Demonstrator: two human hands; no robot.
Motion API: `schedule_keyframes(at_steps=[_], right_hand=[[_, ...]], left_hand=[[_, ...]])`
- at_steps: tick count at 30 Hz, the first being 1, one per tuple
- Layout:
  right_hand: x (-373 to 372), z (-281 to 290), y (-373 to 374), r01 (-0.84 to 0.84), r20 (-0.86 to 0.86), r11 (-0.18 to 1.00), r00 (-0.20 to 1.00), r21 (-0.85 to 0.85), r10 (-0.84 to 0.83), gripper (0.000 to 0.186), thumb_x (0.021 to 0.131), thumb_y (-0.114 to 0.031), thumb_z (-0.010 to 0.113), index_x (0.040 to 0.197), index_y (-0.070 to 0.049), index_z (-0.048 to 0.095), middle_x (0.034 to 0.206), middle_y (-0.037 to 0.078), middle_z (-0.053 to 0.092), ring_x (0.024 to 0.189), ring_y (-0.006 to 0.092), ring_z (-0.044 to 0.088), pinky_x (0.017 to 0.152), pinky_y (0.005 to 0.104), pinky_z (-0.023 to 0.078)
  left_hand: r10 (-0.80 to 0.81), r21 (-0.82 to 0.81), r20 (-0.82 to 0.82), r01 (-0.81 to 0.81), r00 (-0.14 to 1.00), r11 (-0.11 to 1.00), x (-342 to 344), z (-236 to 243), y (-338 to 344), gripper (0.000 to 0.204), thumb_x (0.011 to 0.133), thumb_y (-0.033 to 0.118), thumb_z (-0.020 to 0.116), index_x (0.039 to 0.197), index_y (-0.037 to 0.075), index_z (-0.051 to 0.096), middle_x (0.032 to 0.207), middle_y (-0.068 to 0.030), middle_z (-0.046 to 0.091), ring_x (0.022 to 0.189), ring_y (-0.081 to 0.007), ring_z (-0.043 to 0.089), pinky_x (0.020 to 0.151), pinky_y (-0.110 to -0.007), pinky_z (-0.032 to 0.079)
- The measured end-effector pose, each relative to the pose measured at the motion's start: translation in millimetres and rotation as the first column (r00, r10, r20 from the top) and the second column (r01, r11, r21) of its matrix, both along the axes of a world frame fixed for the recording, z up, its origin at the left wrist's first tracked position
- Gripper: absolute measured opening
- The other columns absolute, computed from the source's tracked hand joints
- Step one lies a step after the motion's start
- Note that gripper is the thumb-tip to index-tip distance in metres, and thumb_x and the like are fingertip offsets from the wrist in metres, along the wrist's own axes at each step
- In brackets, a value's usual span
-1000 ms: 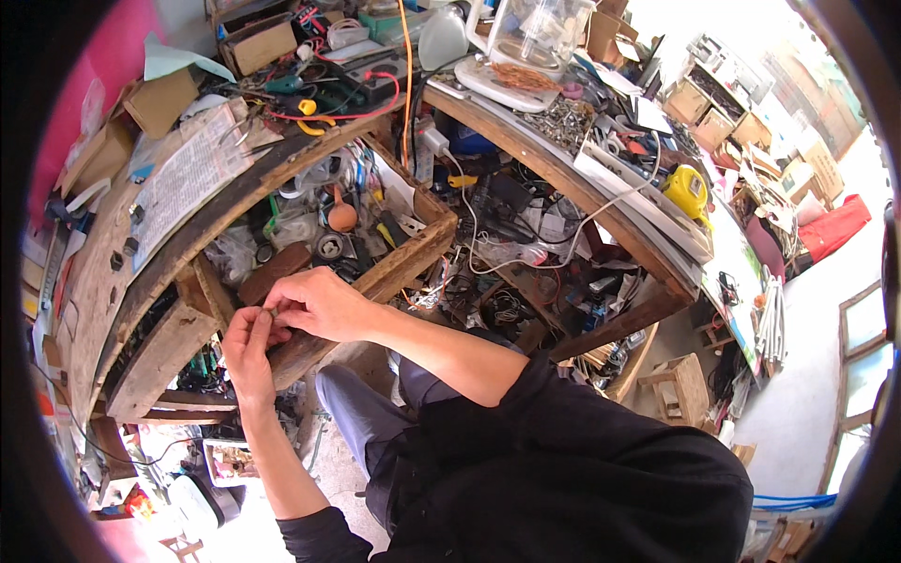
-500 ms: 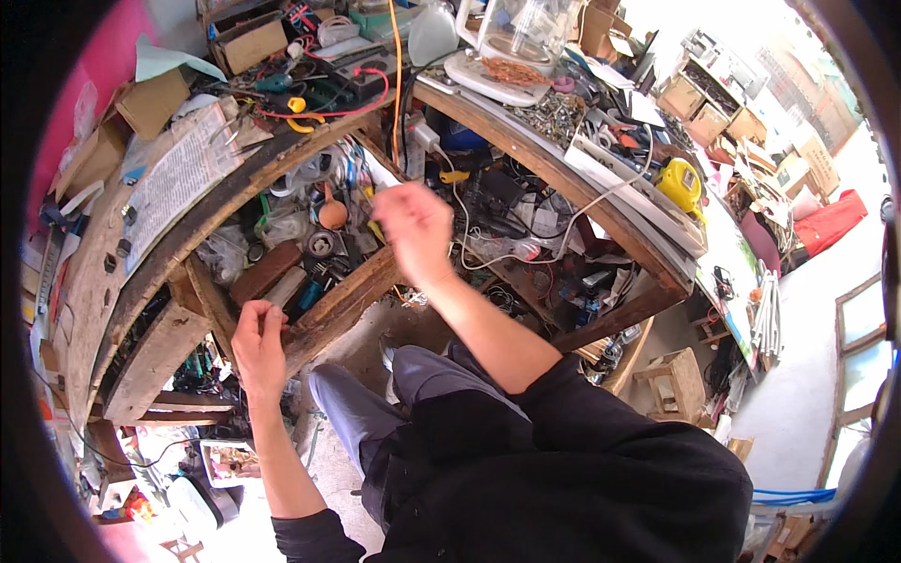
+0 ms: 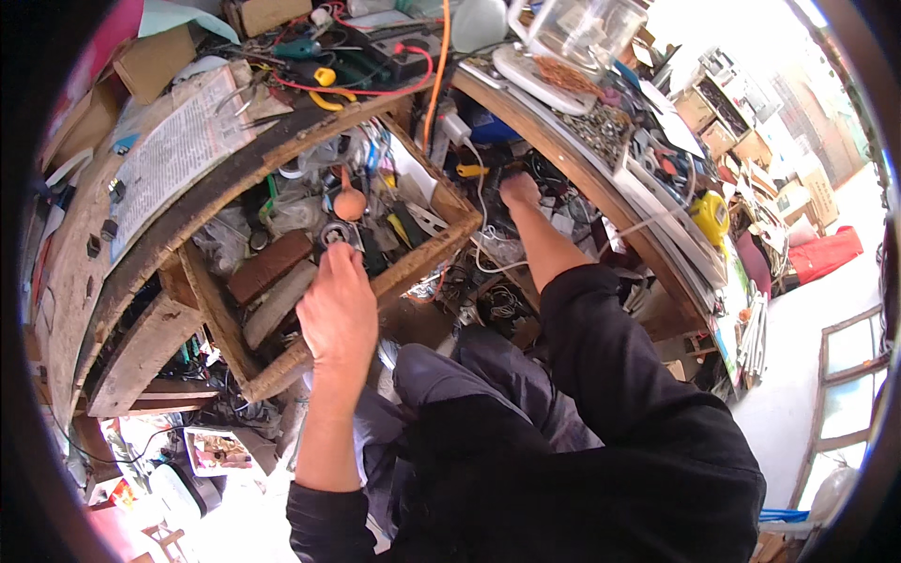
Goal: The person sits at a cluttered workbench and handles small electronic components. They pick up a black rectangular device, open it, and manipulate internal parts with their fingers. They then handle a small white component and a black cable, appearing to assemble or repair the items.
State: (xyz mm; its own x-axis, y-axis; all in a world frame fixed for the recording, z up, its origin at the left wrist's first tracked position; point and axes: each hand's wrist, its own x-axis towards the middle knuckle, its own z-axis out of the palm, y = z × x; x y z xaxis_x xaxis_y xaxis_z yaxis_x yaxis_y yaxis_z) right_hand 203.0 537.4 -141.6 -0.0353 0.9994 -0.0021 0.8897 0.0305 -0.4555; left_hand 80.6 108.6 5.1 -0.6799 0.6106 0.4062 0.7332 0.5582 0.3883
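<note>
My left hand (image 3: 338, 305) is over the front board of an open wooden drawer (image 3: 427, 246), fingers bent together beside a round roll (image 3: 334, 232). Whatever the fingertips may grip is hidden. In the drawer lie a reddish-brown block (image 3: 270, 266), a greyish bar (image 3: 281, 305), an orange-brown rubber bulb (image 3: 349, 204), clear plastic bags and several tools. My right hand (image 3: 519, 190) reaches into the cluttered space under the right-hand bench, its fingers curled down among dark parts. A yellow-handled tool (image 3: 471, 171) is just left of it. The right fingertips cannot be seen.
On the left bench are a printed sheet (image 3: 178, 155), yellow-handled pliers (image 3: 330, 99) and a black box with red leads (image 3: 399, 58). An orange cord (image 3: 437, 80) hangs between the benches. The right bench carries a yellow tape measure (image 3: 710, 218). A white cable (image 3: 481, 208) loops below.
My right hand has gone from above the drawer to the right, under the right-hand bench. My left hand has moved right and up along the drawer front. The view has shifted.
</note>
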Motion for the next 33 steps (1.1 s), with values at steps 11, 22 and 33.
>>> schedule_keyframes(at_steps=[11, 22, 33], right_hand=[[48, -7, -28, -0.249, 0.581, 0.965, 0.774, -0.084, 0.251, 0.025, 0.099, -0.023, 0.065, 0.12, -0.01, 0.061, 0.112, 0.015, 0.069, 0.105, 0.0367, 0.068, 0.084, 0.0499, 0.054], [21, 16, 8, -0.336, 0.586, 0.931, 0.787, 0.144, 0.194, 0.028, 0.087, -0.016, 0.068, 0.114, -0.01, 0.07, 0.114, 0.015, 0.066, 0.115, 0.0352, 0.063, 0.09, 0.0482, 0.055], [-23, 4, 59, -0.574, 0.792, 0.819, 0.51, 0.023, 0.335, 0.048, 0.092, -0.012, 0.056, 0.14, -0.015, 0.059, 0.147, 0.018, 0.053, 0.135, 0.0344, 0.05, 0.109, 0.0497, 0.04]], left_hand=[[-0.006, -0.064, 0.196, 0.019, 0.981, 0.998, -1, 13, -2, 0.015, 0.1, 0.025, 0.061, 0.102, 0.01, 0.056, 0.088, -0.0106, 0.072, 0.074, -0.0368, 0.071, 0.063, -0.049, 0.056], [0.013, -0.129, 0.239, 0.019, 0.971, 0.992, -7, 12, 1, 0.015, 0.099, 0.025, 0.063, 0.1, 0.012, 0.058, 0.088, -0.0094, 0.072, 0.075, -0.0357, 0.071, 0.064, -0.048, 0.056], [0.036, -0.129, 0.278, 0.0, 0.96, 0.992, -3, 12, 1, 0.015, 0.097, 0.024, 0.064, 0.097, 0.011, 0.056, 0.081, -0.0109, 0.07, 0.072, -0.0349, 0.071, 0.063, -0.048, 0.056]])
